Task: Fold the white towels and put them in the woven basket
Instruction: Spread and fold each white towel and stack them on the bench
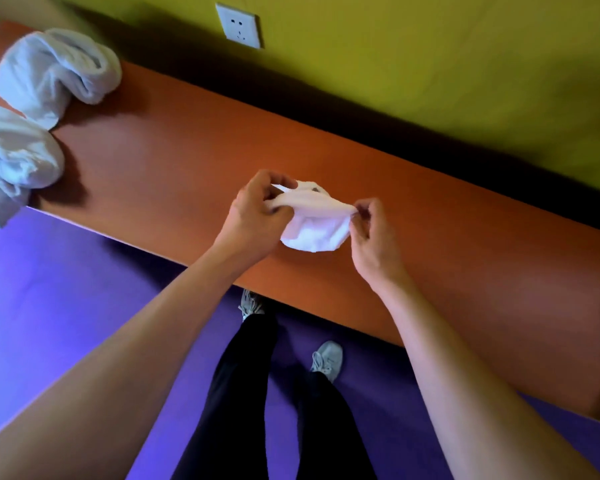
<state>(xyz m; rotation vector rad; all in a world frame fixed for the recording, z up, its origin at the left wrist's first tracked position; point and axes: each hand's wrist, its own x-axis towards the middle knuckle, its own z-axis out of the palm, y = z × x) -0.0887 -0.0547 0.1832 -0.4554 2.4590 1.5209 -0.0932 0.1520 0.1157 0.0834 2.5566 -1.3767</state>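
Note:
A small white towel [312,226] hangs bunched just above the middle of the orange table [174,157]. My left hand [257,209] pinches its left end and my right hand [371,230] pinches its right end, so the top edge stretches between them. Two more white towels lie crumpled at the table's left end, one at the back [56,71] and one at the front corner [14,157], partly hanging over the edge. No woven basket is in view.
The table runs along a yellow-green wall with a white socket [239,26]. Below the table's near edge is a purple floor [66,271], where my legs in black trousers and grey shoes [328,358] stand.

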